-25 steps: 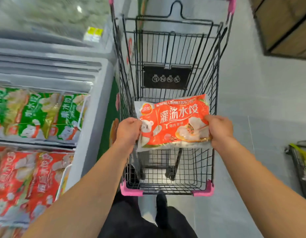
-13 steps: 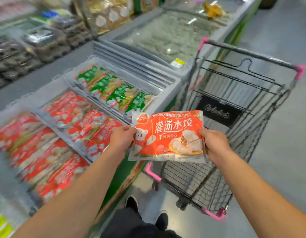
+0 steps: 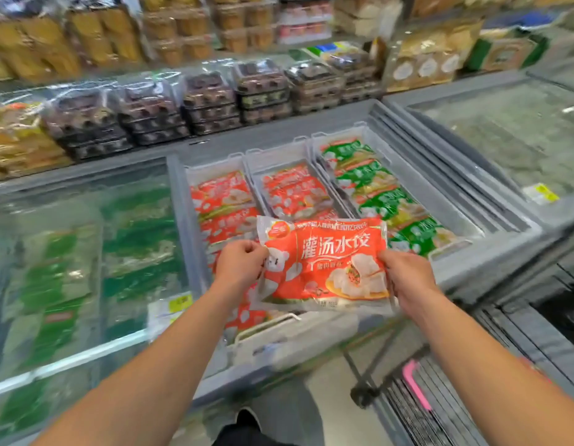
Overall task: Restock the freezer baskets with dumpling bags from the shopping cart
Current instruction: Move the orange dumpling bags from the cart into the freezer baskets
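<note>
An open chest freezer (image 3: 195, 175) filled the centre of a shop aisle, its sliding glass lid (image 3: 80, 252) pushed left over green packs that showed through only dimly. Behind it ran shelves (image 3: 215, 91) of blurred boxed goods, and a second, closed freezer (image 3: 520, 130) stood to the right. Three clear baskets sat side by side in the opening: the left basket (image 3: 215, 165) and middle basket (image 3: 276, 157) held red dumpling bags, the right basket (image 3: 340, 132) green ones. At lower right, part of a wire cart (image 3: 417, 391) with pink trim stood just beside the freezer. A person held one red dumpling bag (image 3: 327, 262) flat and face up above the freezer's near edge, over the left and middle baskets and clear of the stock below. The left hand (image 3: 239, 263) pinched the bag's left edge with curled fingers; the right hand (image 3: 404, 275) gripped its right edge, thumb on top
</note>
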